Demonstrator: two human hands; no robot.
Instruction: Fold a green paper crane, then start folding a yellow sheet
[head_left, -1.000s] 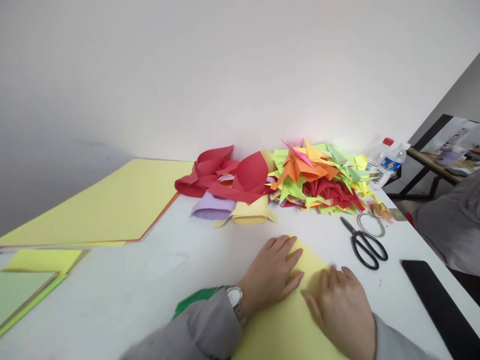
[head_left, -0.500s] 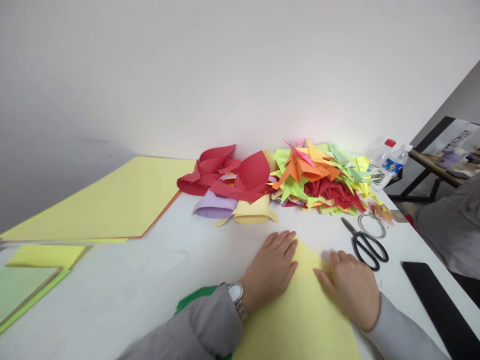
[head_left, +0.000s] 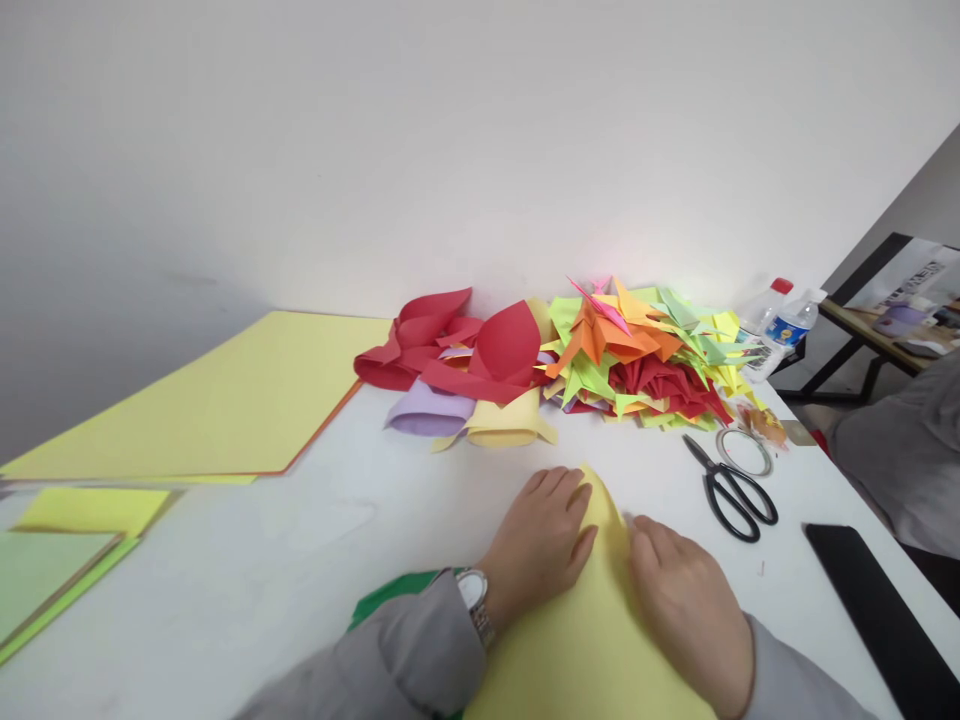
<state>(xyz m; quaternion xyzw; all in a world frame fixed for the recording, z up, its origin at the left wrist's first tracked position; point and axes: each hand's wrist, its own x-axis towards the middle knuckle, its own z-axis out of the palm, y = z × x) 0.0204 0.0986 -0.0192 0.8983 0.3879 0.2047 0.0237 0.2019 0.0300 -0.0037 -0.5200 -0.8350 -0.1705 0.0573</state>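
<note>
A yellow sheet of paper (head_left: pixel 600 640) lies in front of me, its far corner narrowing to a point and its right side bowed upward. My left hand (head_left: pixel 541 535), with a watch on the wrist, rests flat on the sheet's left side near that corner, fingers stretched out. At the right edge is my right hand (head_left: pixel 686 605), fingers close together and curled against the raised paper; its fingertips are partly hidden. A piece of green paper (head_left: pixel 394 595) sticks out from under my left forearm.
Behind my hands are rolled red paper shapes (head_left: pixel 506 350) and a heap of folded paper cranes (head_left: pixel 637 355). Black-handled scissors (head_left: pixel 731 490), a tape roll (head_left: pixel 744 452) and a black strip (head_left: pixel 877 610) lie right. Large yellow sheets (head_left: pixel 210 400) lie left; bottles (head_left: pixel 787 325) stand at the back.
My right hand has moved down and slightly left, turning onto its side along the paper's edge. The sheet's right side now bows up more. My left hand has barely moved.
</note>
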